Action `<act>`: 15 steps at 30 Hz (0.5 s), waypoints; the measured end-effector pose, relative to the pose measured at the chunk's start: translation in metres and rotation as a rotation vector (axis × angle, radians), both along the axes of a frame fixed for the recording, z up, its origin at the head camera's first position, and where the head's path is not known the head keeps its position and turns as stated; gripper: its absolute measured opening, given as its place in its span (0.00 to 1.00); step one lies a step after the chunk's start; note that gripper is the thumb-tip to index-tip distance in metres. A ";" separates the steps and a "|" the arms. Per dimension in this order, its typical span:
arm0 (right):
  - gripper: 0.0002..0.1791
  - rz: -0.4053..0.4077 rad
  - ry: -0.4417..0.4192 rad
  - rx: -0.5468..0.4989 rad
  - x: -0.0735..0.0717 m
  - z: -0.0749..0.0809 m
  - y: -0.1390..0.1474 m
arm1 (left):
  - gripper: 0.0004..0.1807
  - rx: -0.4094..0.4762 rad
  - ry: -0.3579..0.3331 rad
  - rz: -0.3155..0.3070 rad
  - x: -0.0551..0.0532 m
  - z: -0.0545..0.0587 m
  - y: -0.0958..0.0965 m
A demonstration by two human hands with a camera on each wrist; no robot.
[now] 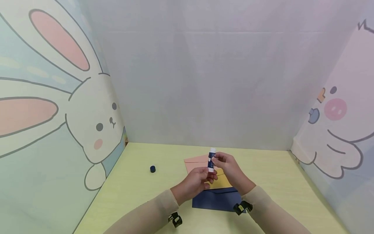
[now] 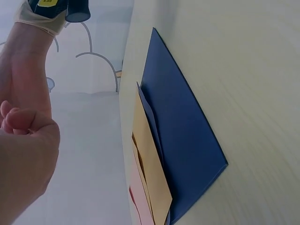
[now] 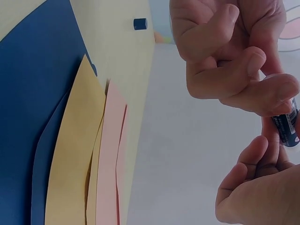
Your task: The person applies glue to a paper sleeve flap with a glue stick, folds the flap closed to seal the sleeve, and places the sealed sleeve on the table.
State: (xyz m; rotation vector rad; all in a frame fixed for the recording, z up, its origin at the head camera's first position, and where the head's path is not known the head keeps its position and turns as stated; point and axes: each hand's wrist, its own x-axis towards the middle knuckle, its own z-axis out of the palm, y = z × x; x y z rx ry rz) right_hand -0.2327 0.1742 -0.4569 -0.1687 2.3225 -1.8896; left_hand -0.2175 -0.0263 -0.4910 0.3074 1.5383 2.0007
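An uncapped glue stick [image 1: 211, 164], dark blue with a white top and base, stands nearly upright between the two hands. My left hand [image 1: 193, 182] pinches it low at the white base, other fingers curled below. From the right side, my right hand [image 1: 232, 170] grips its upper part with thumb and fingertips. In the right wrist view the left fingers partly cover the glue stick [image 3: 287, 129]. It is out of sight in the left wrist view. Beneath the hands lie envelopes: a pink one [image 1: 191, 165], a yellow one [image 1: 220, 184] and a navy one [image 1: 214, 201], overlapping.
A small dark blue cap [image 1: 153, 169] lies on the pale yellow table [image 1: 134, 191], left of the envelopes. Printed cartoon panels [image 1: 96, 136] stand at both sides, and a plain grey-white sheet [image 1: 204, 81] hangs at the back.
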 end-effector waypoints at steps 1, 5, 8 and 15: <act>0.16 0.003 0.000 -0.002 0.000 0.000 0.000 | 0.22 0.012 -0.005 -0.009 0.000 0.000 0.000; 0.16 0.008 -0.003 -0.007 0.000 0.000 0.001 | 0.22 0.029 -0.008 -0.031 -0.002 -0.001 -0.001; 0.15 0.006 -0.004 -0.007 0.000 0.001 0.001 | 0.23 0.032 -0.003 -0.024 -0.002 -0.003 -0.001; 0.15 -0.006 0.023 -0.008 -0.001 0.003 0.004 | 0.25 -0.072 0.130 0.109 0.000 -0.005 0.002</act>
